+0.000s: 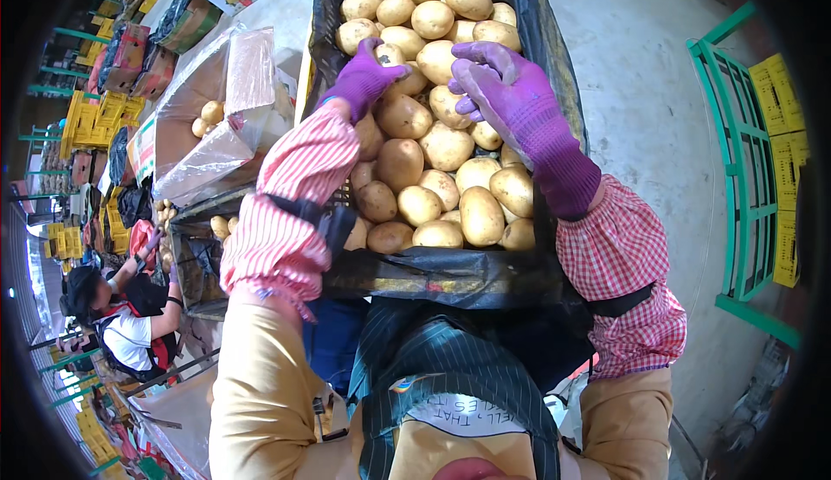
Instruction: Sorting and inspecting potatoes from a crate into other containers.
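Pale potatoes (pixel 446 145) fill a crate lined with black plastic sheeting (pixel 428 279) right before me. My left hand (pixel 367 81), in a purple knitted glove, is at the crate's left side. Its thumb and fingers span a potato with a dark patch (pixel 389 55), resting among the others. Over the right half of the heap is my right hand (pixel 503 90), gloved the same way. Its fingers are bent and apart, and no potato shows in them. Whether its fingertips touch the potatoes below cannot be told.
To the left stands a cardboard box (pixel 195 136) lined with clear plastic, a few potatoes inside. Beyond it, a co-worker (pixel 130 324) reaches over another black-lined crate (pixel 201 253). A green metal rack (pixel 733 168) and yellow plastic crates (pixel 785 168) stand on the right.
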Available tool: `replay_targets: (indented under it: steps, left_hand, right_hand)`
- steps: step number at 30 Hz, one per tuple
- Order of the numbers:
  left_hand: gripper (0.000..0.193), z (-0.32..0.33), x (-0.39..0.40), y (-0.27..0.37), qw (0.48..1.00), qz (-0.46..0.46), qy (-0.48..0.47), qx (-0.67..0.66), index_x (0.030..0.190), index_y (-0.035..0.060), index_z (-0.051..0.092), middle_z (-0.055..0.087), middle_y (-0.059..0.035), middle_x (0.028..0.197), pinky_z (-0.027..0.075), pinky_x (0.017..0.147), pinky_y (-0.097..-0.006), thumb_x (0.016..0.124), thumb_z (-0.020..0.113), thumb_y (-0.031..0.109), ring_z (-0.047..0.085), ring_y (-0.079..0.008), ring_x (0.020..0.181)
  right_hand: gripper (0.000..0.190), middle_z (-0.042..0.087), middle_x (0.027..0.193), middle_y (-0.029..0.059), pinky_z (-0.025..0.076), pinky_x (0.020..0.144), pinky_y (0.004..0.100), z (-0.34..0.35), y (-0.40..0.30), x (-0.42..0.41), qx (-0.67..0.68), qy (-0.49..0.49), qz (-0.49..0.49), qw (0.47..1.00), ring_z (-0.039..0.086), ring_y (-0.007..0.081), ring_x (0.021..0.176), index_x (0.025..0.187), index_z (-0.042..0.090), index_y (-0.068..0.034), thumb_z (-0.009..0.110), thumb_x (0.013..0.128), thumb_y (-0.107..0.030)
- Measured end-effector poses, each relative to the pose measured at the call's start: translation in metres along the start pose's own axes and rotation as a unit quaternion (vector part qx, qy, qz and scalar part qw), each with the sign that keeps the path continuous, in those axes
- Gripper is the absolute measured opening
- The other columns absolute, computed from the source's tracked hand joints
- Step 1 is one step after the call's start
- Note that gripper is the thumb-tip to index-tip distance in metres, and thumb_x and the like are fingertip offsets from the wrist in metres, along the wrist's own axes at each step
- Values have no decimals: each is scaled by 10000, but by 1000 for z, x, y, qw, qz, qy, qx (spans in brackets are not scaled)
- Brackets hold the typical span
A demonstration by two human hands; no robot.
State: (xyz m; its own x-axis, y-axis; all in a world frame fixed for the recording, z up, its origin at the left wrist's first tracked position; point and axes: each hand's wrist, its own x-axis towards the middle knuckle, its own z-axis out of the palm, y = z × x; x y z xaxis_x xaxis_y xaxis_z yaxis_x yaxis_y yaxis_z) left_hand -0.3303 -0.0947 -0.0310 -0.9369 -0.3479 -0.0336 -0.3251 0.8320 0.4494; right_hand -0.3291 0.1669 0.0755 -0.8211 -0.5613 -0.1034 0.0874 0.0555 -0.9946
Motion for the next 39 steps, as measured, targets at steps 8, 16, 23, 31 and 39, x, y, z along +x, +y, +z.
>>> replay_targets:
  steps: [8, 16, 23, 31, 39]
  left_hand:
    - [689, -50, -139, 87, 868, 51, 81, -487, 1376, 35, 384, 481, -143, 1278, 460, 950, -322, 852, 723, 328, 511, -194, 1142]
    - [500, -58, -157, 65, 864, 89, 95, -486, 1342, 24, 475, 509, -141, 1304, 417, 1011, -347, 909, 618, 229, 505, -229, 1198]
    - [579, -63, -167, 63, 869, -8, -46, -492, 1349, 7, 458, 598, -138, 1192, 537, 770, -277, 952, 568, 414, 652, -206, 941]
    - [523, -50, -163, 58, 725, -75, -166, -664, 1322, 22, 489, 591, -71, 1231, 438, 998, -309, 1017, 403, 438, 551, -157, 1155]
    - [579, -82, -146, 14, 763, -123, -44, -633, 1253, 34, 516, 635, -126, 1105, 558, 731, -319, 938, 505, 520, 657, -210, 924]
  right_hand:
    - [741, 470, 1350, 167, 452, 983, 407, 24, 41, -15, -219, -57, -249, 942, 508, 317, 1207, 1422, 400, -135, 727, 776, -296]
    - [582, 577, 1195, 144, 548, 762, 284, 25, 11, -17, 42, -170, -47, 984, 632, 180, 996, 1348, 454, -9, 624, 907, -349]
    - [692, 593, 1125, 134, 528, 703, 260, 25, 16, -17, 88, -201, 43, 975, 636, 160, 802, 1420, 338, 18, 640, 890, -308]
    - [592, 610, 1032, 91, 491, 616, 226, 24, 19, -15, -49, -180, 46, 981, 594, 101, 696, 1418, 401, -35, 580, 944, -341]
    - [512, 649, 771, 72, 468, 489, 222, 23, 20, -13, -108, -154, -28, 982, 564, 89, 525, 1284, 514, 11, 547, 963, -387]
